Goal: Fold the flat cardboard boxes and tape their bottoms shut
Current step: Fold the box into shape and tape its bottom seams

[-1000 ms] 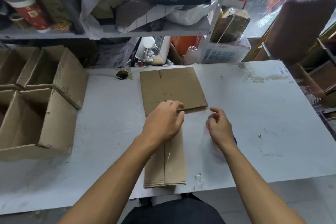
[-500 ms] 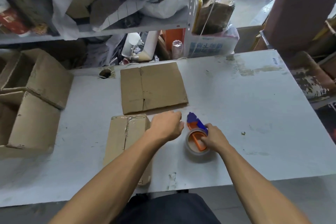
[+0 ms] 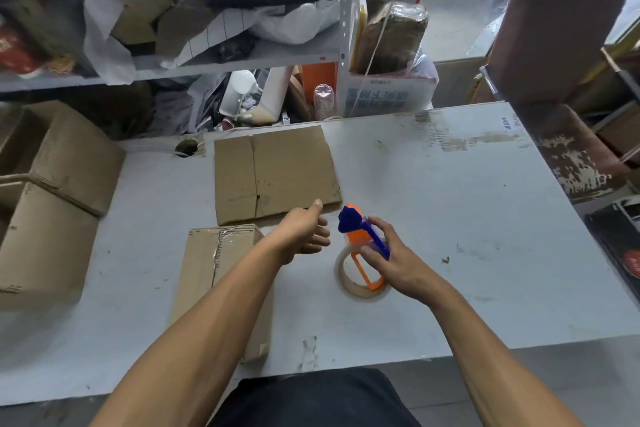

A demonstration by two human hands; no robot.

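- Filling most of the view, the white table [image 3: 450, 218] carries everything.
- Folded boxes [image 3: 62, 184] stand at 9 o'clock.
- A flat cardboard sheet [image 3: 277, 173] lies at 12 o'clock.
- A taped box [image 3: 207, 270] lies under the left forearm.
- The right hand [image 3: 398, 263] grips the tape dispenser [image 3: 362, 253] at centre.
- The left hand [image 3: 304, 236] hangs loosely curled, holding nothing, just beside the dispenser.
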